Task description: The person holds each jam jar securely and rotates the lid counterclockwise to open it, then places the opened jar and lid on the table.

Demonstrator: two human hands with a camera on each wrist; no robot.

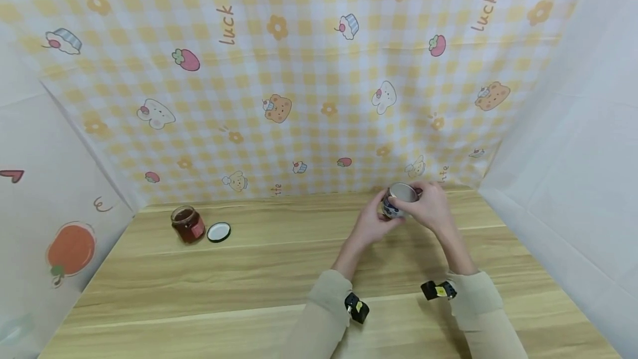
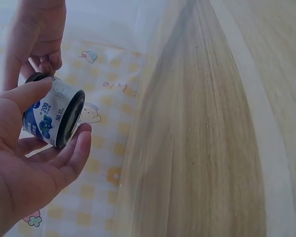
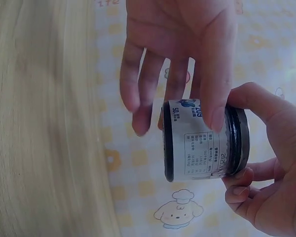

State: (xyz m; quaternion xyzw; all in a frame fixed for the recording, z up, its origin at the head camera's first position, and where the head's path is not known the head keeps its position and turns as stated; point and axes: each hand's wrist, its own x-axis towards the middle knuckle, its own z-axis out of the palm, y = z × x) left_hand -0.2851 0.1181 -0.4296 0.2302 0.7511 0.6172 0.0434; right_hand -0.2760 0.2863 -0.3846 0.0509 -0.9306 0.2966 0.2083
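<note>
A small jar with a white label, blue fruit print and dark contents is held up off the table near its back right. My left hand grips the jar's body, its thumb on the label and fingers around the far side. My right hand pinches the black lid at the jar's other end between thumb and curled fingers. From above, a pale round top with a dark rim shows; whether the lid has loosened I cannot tell.
Toward the back left of the wooden table stands an opened jar of dark red contents. Beside it a lid lies with its white inside up. A checked cloth hangs behind, and white sheets flank the sides.
</note>
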